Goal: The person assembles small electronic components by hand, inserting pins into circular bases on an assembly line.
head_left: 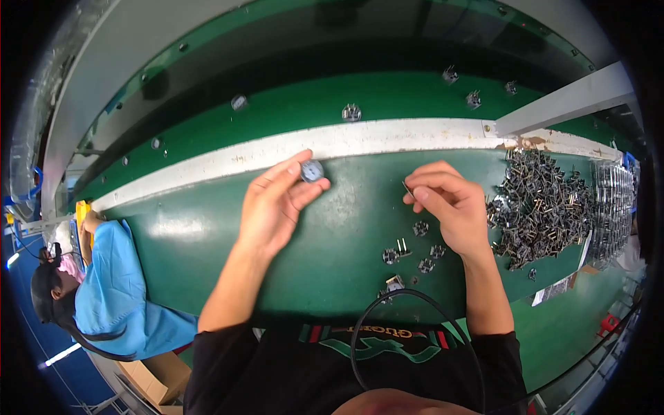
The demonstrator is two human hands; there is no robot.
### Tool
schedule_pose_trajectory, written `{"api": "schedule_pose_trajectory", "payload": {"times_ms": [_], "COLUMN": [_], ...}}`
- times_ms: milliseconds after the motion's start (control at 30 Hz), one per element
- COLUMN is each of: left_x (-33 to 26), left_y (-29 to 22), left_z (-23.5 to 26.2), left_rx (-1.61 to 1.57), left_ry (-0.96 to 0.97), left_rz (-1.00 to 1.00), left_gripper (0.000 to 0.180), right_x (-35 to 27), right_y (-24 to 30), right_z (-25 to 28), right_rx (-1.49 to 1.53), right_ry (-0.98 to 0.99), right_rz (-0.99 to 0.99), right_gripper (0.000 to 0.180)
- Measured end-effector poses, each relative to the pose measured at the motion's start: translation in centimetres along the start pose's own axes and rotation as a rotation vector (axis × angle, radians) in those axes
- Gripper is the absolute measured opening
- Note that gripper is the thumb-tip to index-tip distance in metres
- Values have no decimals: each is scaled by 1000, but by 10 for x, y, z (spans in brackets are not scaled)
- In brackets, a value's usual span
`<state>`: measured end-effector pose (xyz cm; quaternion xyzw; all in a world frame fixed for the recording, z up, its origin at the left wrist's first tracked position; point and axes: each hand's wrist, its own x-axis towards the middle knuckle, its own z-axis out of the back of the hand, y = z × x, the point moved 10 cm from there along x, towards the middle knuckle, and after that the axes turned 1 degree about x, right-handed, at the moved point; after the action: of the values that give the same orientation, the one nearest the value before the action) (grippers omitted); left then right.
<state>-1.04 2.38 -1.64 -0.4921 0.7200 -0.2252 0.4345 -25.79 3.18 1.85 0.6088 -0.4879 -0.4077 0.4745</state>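
Between the thumb and fingers of my left hand is a small round grey part, its flat face turned up. My right hand is closed in a pinch on a thin, small piece, mostly covered by the fingertips; its kind is not clear. Both hands are raised over the green tabletop, apart from each other. Below my right hand lie several loose small black parts with metal pins, among them a round one and another.
A large heap of black pinned parts covers the table's right side, beside stacked clear trays. Beyond a white rail, a green belt carries spaced parts. A person in blue works at left. A black cable loops near me.
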Motion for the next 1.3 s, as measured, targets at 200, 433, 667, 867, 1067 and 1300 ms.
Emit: {"api": "schedule_pose_trajectory", "payload": {"times_ms": [200,433,667,867,1067,1300], "left_x": [-36,-47,-50,-54,-52,-5], "left_y": [48,56,58,59,47,-46], "left_z": [-29,-49,-49,-51,-48,-2], "left_rx": [-260,-207,-111,-87,46,793], "left_ry": [93,189,197,159,91,-241], "left_rz": [36,19,-13,6,-127,-407], "left_gripper": [32,35,32,32,29,22], "right_x": [-1,-26,-30,-43,-44,-21], "right_y": [8,53,59,59,57,39], "right_z": [-43,-72,-80,-86,-92,-56], "right_rx": [-150,-640,-719,-861,-920,-899], "right_ry": [9,-113,-101,-80,-46,345], "right_rz": [105,593,668,842,888,385], "right_gripper": [28,34,27,27,28,29]}}
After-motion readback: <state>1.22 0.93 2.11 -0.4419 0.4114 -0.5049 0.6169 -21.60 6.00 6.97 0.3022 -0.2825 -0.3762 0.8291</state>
